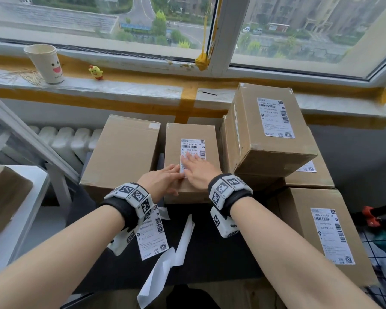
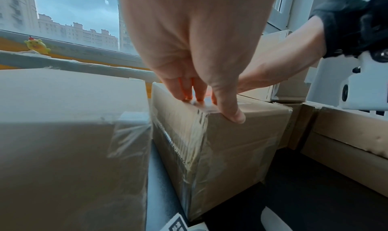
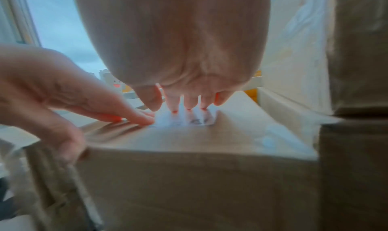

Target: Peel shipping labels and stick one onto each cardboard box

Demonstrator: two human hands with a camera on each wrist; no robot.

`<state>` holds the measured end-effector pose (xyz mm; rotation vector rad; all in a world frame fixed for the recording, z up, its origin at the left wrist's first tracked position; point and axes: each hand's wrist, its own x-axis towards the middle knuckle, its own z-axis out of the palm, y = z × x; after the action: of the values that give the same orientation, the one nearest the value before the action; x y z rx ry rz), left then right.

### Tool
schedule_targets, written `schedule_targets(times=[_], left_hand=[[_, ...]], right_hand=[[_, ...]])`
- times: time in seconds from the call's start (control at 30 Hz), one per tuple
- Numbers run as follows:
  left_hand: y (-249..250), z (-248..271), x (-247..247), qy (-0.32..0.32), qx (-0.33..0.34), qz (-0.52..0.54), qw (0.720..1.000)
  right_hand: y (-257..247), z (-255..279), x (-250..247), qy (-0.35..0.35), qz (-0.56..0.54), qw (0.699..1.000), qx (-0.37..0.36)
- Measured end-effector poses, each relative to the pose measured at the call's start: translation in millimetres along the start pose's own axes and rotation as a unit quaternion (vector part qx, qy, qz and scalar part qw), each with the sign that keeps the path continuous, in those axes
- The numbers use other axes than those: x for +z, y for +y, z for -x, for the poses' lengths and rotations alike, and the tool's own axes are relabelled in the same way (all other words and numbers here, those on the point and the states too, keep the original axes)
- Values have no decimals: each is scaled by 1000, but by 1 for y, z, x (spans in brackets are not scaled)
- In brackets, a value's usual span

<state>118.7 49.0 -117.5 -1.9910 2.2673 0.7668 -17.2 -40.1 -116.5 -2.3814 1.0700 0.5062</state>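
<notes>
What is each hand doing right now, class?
Left hand: open, fingers pressing the white shipping label.
Right hand: open, flat on that label.

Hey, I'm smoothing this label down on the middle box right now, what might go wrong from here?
1. The right hand and left hand press only the label's near end; its far half could trap a wrinkle.
2. The tilted box beside them overhangs the stack and might slip if bumped.
3. The spare label under the left wrist may get dragged off.

Label [image 1: 192, 150] atop middle box [image 1: 192, 132] (unlabelled box [image 1: 123, 148] left, stack [image 1: 270, 134] right)
</notes>
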Motion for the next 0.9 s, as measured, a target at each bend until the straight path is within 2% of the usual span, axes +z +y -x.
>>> schedule_targets(times=[0.1,0.27,0.47,0.57,0.67,0.73,0.9], left_hand=[[-1,0,1,4,12,-2,1000],[2,2,1,-11,-5,9,1000],[8,6,0,-14,-30,-7,999],[13,16,2,23,-41,-9,999],[14,33,3,76,-55,9,996],[13,47,5,106,-58,13,993],[8,88,20,180,-55,40,981]], right_hand=[[-12,-3,6,7,-25,999,-19],[16,-1,10,36,-14,999,29],[31,30,13,39,-18,997,60],[23,48,15,85,-59,993,57],[8,67,22,176,-147,972,44],[-5,79,29,213,-185,959,32],[-40,97,57,238,-200,950,7]])
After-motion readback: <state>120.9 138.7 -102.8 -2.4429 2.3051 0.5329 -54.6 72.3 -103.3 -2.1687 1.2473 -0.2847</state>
